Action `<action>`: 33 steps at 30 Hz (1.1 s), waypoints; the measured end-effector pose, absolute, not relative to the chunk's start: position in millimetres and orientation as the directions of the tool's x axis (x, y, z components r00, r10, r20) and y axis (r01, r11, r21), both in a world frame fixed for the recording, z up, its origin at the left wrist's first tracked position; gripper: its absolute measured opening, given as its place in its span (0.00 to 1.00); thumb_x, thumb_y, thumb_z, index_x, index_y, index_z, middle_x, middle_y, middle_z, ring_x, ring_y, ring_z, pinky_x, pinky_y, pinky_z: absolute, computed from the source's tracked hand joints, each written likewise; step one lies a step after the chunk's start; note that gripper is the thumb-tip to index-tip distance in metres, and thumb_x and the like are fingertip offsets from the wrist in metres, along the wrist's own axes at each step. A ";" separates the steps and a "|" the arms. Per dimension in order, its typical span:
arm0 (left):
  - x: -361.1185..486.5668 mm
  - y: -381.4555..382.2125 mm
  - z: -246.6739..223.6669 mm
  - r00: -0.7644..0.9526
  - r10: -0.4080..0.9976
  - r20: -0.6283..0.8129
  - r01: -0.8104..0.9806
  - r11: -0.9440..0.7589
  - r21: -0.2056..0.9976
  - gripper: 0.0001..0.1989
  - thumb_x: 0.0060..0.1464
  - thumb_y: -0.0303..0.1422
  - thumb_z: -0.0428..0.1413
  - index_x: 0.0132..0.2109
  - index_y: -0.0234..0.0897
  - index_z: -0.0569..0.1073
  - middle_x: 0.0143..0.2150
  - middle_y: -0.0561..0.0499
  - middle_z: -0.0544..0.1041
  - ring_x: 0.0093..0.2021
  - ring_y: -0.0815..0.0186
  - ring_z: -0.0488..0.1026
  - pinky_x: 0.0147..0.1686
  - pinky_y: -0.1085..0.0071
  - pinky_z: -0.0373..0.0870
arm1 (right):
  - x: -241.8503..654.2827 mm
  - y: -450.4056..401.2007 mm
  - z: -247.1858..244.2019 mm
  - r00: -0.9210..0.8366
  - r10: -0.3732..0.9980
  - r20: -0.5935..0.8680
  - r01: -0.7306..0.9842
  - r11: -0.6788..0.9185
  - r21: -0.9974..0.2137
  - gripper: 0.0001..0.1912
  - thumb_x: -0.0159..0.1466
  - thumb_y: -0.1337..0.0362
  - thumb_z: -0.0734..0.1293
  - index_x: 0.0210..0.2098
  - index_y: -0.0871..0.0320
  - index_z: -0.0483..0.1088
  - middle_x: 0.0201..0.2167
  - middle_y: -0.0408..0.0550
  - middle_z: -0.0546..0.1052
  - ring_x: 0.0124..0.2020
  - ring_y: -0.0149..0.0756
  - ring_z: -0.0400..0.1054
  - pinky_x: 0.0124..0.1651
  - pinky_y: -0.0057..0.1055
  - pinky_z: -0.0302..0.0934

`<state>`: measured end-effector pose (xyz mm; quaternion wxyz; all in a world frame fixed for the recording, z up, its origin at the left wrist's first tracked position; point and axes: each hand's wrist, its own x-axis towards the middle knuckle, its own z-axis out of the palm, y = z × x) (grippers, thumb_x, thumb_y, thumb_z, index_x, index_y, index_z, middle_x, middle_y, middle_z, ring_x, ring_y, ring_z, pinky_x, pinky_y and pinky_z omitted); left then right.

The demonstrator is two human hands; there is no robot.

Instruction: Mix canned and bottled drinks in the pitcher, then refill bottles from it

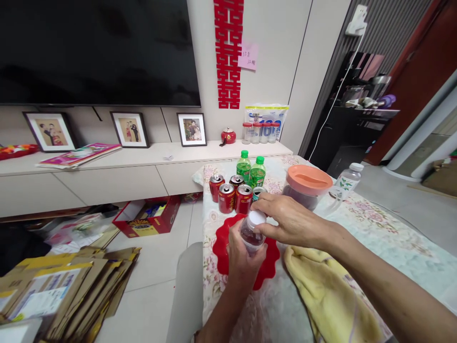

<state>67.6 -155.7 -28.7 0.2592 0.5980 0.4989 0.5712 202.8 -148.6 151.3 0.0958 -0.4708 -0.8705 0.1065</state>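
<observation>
Floral-cloth-covered table (403, 267); directly on it: red scalloped tray (222, 247) by left edge, bunched red drink cans (226, 200) just behind tray, teal-topped can (258, 193) alongside, two green-capped bottles (257, 175) behind cans, coral-lidded canister (307, 183) to the right, clear white-capped bottle (346, 182) beside canister, crumpled yellow cloth (328, 295) in front

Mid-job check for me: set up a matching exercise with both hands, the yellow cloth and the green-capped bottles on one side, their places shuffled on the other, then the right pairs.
Column one
1. Left hand
2. Yellow cloth
3. Right hand
4. Green-capped bottles

Column two
A. With fingers at the white cap
B. Standing behind the cans
C. Around the body of the held bottle
D. Rumpled, to the right of the red tray

Pairs: 1-C, 2-D, 3-A, 4-B
</observation>
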 end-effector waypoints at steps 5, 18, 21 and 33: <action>68.6 -156.5 -31.1 -0.105 0.916 0.388 0.290 -0.345 0.893 0.33 0.44 0.29 0.65 0.59 0.39 0.69 0.52 0.41 0.80 0.51 0.48 0.80 0.47 0.56 0.79 | 214.8 -139.9 155.9 -0.686 0.721 0.101 0.642 0.665 -0.382 0.09 0.65 0.74 0.67 0.44 0.59 0.75 0.41 0.49 0.75 0.42 0.40 0.69 0.45 0.36 0.61; 67.8 -154.4 -32.5 -0.095 0.938 0.334 0.269 -0.298 0.916 0.33 0.45 0.33 0.64 0.60 0.39 0.67 0.52 0.40 0.80 0.52 0.47 0.80 0.43 0.55 0.80 | 206.2 -141.2 161.0 -0.603 0.795 0.067 0.725 0.581 -0.370 0.14 0.68 0.62 0.70 0.52 0.59 0.76 0.45 0.53 0.77 0.45 0.45 0.72 0.47 0.40 0.64; 68.2 -154.3 -33.3 -0.097 0.932 0.350 0.266 -0.315 0.911 0.33 0.44 0.32 0.64 0.59 0.40 0.67 0.51 0.40 0.80 0.52 0.47 0.79 0.44 0.55 0.80 | 205.9 -140.3 160.1 -0.644 0.762 0.069 0.705 0.626 -0.335 0.08 0.67 0.72 0.67 0.44 0.60 0.77 0.40 0.51 0.76 0.43 0.42 0.71 0.46 0.37 0.63; 69.1 -153.8 -37.0 -0.065 0.933 0.354 0.228 -0.331 0.916 0.33 0.47 0.30 0.64 0.61 0.39 0.65 0.56 0.39 0.78 0.56 0.48 0.78 0.50 0.54 0.78 | 193.7 -144.1 158.5 -0.441 0.897 0.026 0.887 0.440 -0.138 0.18 0.69 0.51 0.69 0.37 0.61 0.74 0.36 0.53 0.76 0.36 0.44 0.71 0.37 0.36 0.59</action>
